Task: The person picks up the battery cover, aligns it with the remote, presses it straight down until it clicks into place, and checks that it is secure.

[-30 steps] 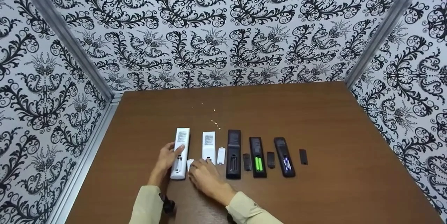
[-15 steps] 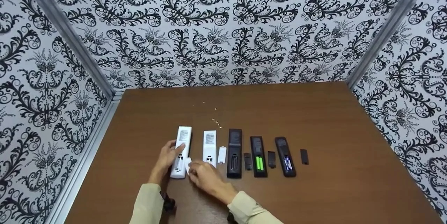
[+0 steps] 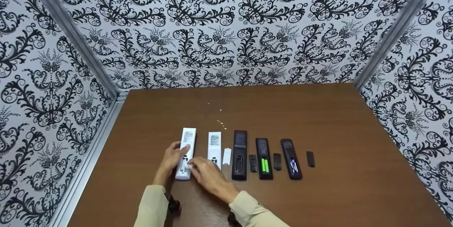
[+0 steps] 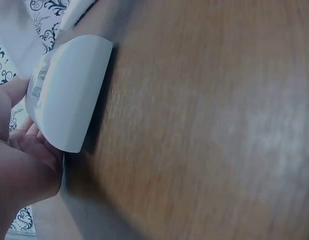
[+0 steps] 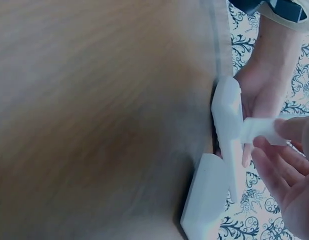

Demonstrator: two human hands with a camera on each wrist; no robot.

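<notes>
— So where was the long white remote [image 3: 185, 152]?

— Leftmost in the row on the bench [image 3: 336, 131], back up with its battery bay showing. The left hand [image 3: 171, 159] had its fingers curled around its left edge, probably to steady it.

— And the right hand [image 3: 207, 175]?

— It pinched the small white battery cover [image 5: 259, 131] just above that bay, apparently lining it up. Four more remotes, among them a shorter white remote [image 3: 214, 148], lay alongside with loose covers between them.
</notes>
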